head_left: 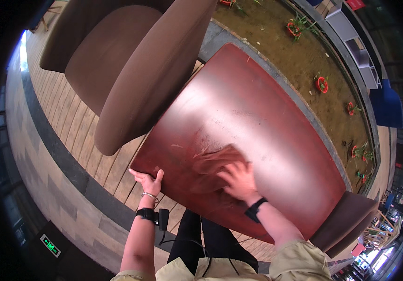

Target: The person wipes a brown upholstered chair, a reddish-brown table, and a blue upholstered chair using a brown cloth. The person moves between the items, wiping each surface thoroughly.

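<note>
A dark red tabletop (278,140) with a glossy, scuffed surface lies before me. My right hand (240,181) presses a reddish-brown cloth (219,159) onto it, the fingers spread and blurred. The cloth is bunched, and part of it is hidden under the palm. At the table's near left corner, my left hand (148,181) grips the edge, thumb on top; the undersides of its fingers are out of sight. Pale scuffs and a patch of specks or moisture show on the surface beyond the cloth.
A brown upholstered armchair (141,73) stands close against the table's left side, and another brown chair (345,221) is at the right end. Past the far edge runs a stone-rimmed shallow pond (275,52) with several potted plants (322,85). Wooden decking (81,130) lies to the left.
</note>
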Available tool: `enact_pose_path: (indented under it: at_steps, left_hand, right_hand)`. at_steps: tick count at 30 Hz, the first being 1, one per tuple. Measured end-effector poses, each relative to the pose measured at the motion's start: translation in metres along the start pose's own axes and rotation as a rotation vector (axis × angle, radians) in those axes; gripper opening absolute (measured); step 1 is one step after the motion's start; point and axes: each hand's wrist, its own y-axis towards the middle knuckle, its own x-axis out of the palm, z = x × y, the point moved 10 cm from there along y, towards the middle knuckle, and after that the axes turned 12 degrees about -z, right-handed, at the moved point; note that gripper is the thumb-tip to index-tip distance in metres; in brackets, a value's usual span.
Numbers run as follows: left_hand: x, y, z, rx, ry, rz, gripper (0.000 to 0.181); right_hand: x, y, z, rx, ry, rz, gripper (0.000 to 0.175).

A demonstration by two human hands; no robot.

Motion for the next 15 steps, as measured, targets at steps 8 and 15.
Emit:
enact_pose_path:
  at_steps: [8,15]
  left_hand:
    - [-0.001,-0.002,0.002,0.014,0.048,0.022,0.136]
    - [-0.002,-0.005,0.004,-0.014,0.04,0.004,0.137]
  right_hand:
    - [-0.069,0.006,0.287,1.129,0.207,0.359,0.072]
    - [-0.15,0.197,0.094,0.378,0.008,0.413,0.068]
